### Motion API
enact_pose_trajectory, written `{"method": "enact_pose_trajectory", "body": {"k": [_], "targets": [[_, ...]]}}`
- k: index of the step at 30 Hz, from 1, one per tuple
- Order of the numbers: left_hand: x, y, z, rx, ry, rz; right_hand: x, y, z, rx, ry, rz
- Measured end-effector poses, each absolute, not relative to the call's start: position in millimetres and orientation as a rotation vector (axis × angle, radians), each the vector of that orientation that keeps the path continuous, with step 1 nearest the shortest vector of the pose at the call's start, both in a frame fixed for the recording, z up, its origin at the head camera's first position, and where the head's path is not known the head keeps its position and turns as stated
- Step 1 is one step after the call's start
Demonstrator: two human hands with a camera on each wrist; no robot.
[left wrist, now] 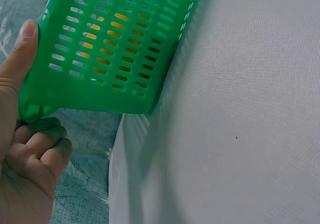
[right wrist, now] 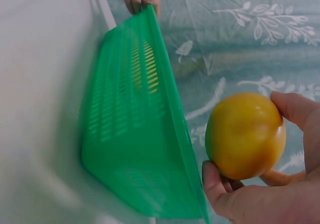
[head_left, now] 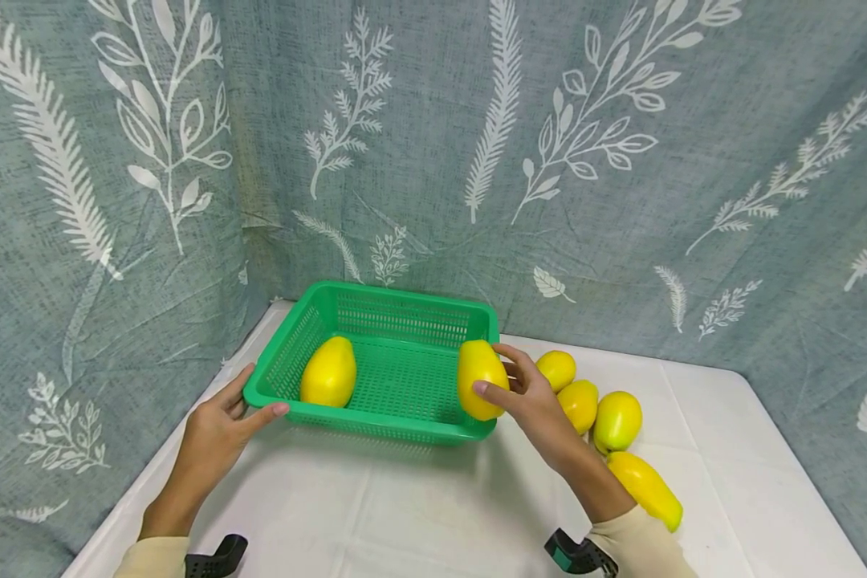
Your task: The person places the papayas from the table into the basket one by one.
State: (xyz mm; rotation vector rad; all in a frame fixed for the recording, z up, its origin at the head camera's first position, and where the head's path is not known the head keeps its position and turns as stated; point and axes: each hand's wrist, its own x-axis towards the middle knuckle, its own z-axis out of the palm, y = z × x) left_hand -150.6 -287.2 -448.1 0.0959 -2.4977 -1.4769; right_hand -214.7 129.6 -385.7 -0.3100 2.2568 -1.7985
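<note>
Presently, a yellow fruit is being held over the right end of a green basket. The right hand is pinching this fruit between its thumb and fingers, the fingers bending around its side. A second fruit is lying inside the basket, toward its left end. The left hand is gripping the basket's near left corner, its thumb pressing the rim and its fingers curling beneath, close together. Four further fruits are resting in a loose line on the white table, right of the basket. A leaf-patterned curtain is hanging behind; pale sleeves are covering part of both forearms.
</note>
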Motion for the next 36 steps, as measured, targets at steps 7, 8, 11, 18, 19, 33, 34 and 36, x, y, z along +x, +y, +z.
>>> {"method": "enact_pose_trajectory", "body": {"k": [7,8,11,18,19,33,34,36], "targets": [[-150,-287,-448,0.107,-2.508,-1.48,-217,121,-386,-0.281,2.226,-1.85],[-150,-287,-447,0.106,-2.509,-1.48,-217,121,-386,-0.285,2.221,-1.859],[-150,-285,-447,0.102,-2.514,-1.469,-216,122,-386,-0.304,2.203,-1.89],[-149,-285,-446,0.099,-2.52,-1.432,-214,132,-389,-0.381,2.228,-1.889],[-148,-285,-446,0.1,-2.518,-1.435,-213,134,-390,-0.384,2.226,-1.892],[-148,-284,-445,0.126,-2.539,-1.413,-207,162,-395,-0.32,2.244,-1.969],[-148,-284,-445,0.126,-2.538,-1.413,-206,165,-396,-0.314,2.252,-1.972],[-148,-284,-445,0.13,-2.541,-1.409,-204,171,-396,-0.31,2.267,-1.975]]}}
